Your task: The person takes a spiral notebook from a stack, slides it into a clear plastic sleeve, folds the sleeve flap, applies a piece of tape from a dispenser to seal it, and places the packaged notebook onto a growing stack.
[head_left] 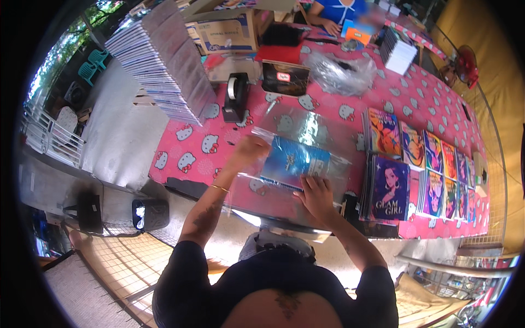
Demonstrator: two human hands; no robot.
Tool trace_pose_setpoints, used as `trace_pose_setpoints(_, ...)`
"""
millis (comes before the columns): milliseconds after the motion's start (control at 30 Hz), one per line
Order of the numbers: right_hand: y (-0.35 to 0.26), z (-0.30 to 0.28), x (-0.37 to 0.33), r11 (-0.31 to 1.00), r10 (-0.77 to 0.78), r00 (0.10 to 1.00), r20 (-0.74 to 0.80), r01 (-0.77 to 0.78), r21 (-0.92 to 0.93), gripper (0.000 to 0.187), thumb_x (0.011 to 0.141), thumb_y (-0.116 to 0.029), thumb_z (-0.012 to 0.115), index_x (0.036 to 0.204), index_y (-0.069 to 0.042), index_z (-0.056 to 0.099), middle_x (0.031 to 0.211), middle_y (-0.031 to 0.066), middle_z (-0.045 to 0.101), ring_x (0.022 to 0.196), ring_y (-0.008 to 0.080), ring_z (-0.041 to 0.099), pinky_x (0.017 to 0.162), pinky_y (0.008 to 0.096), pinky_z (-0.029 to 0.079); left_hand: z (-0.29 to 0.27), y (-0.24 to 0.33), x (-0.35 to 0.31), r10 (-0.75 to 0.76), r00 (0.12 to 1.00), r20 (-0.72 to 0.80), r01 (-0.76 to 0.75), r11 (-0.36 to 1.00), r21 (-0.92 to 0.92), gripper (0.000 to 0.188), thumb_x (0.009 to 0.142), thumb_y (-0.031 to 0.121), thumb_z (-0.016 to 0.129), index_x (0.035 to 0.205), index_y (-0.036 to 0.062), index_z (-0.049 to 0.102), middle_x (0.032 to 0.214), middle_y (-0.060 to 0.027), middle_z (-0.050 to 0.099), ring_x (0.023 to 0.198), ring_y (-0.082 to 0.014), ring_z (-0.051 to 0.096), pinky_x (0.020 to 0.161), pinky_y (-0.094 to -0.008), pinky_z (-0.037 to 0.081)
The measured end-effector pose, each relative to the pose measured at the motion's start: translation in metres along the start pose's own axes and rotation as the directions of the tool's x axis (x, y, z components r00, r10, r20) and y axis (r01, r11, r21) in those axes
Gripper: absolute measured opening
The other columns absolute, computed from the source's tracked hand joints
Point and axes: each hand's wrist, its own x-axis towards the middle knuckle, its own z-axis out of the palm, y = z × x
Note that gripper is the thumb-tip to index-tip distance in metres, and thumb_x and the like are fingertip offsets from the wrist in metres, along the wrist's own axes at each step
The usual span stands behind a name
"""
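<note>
A blue notebook (298,158) lies flat in front of me, with a clear plastic sleeve (308,126) around it or beneath it; I cannot tell which. At its left edge my left hand (252,153) is closed, apparently pinching the plastic. My right hand (316,197) rests with fingers stretched out on the notebook's lower right part and the plastic there. Beyond my left hand stands a black tape dispenser (235,101) with a roll of tape in it.
A tall stack of notebooks (164,63) rises at the left. Rows of colourful notebooks (389,186) cover the right side. Farther back are crumpled clear plastic (342,74), a dark pouch (285,78) and a cardboard box (227,35). Across the table sits another person (333,13).
</note>
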Motion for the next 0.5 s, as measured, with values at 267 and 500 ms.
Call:
trace_pose_setpoints(267,0.000,0.002,-0.005,1.000,-0.001,1.000,0.002,0.001,0.016,0.056,0.073,-0.044,0.075,0.114,-0.008,0.064,0.101,0.0035,0.057,0.097,0.0228,0.058,0.085,0.0410,0.045,0.114,0.018,-0.009,-0.279,0.960,0.020,0.142,0.546,0.826,0.048,0.087,0.049,0.066,0.092,0.0022,0.074,0.089,-0.0189,0.072,0.086,-0.0341,0.071,0.079,-0.0445,0.055)
trace_pose_setpoints(500,0.004,-0.016,0.005,0.996,0.064,0.996,-0.066,-0.060,0.064,0.055,0.080,-0.047,0.071,0.121,-0.011,0.063,0.100,0.0044,0.055,0.096,0.0252,0.056,0.085,0.0437,0.042,0.105,0.031,-0.024,-0.330,0.944,-0.023,0.177,0.446,0.877,0.057,0.084,0.061,0.063,0.091,0.0049,0.072,0.087,-0.0210,0.070,0.089,-0.0428,0.067,0.085,-0.0505,0.050)
